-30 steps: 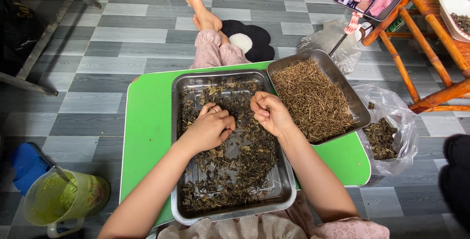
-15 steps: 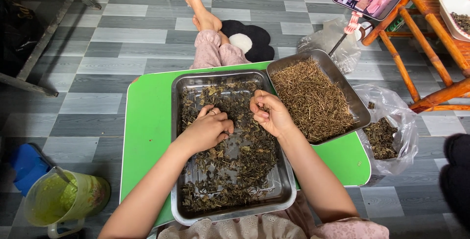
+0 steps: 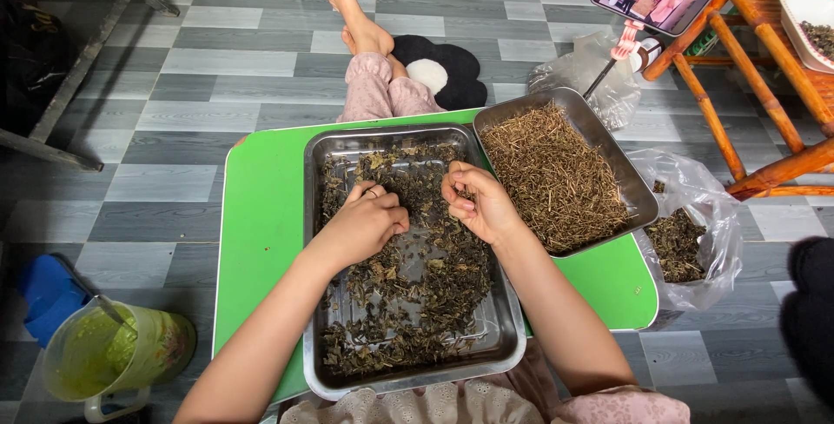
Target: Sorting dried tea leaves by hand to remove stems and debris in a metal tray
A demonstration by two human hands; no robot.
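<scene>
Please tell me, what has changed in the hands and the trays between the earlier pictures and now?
Almost nothing. The left hand and right hand stay over the tray of dark leaves, fingers curled, barely shifted. The tray of dry stems and the green table are unmoved.

Table: bright green. Large tray: silvery metal; dried leaves in it dark olive-brown. Second tray: same metal, filled with straw-tan stems. Floor: planks in mixed light and dark grey. Trousers: pale pink. Cushion: black with white centre. Chair: orange wood. Jug: translucent yellow-green. Bag: clear plastic.
</scene>
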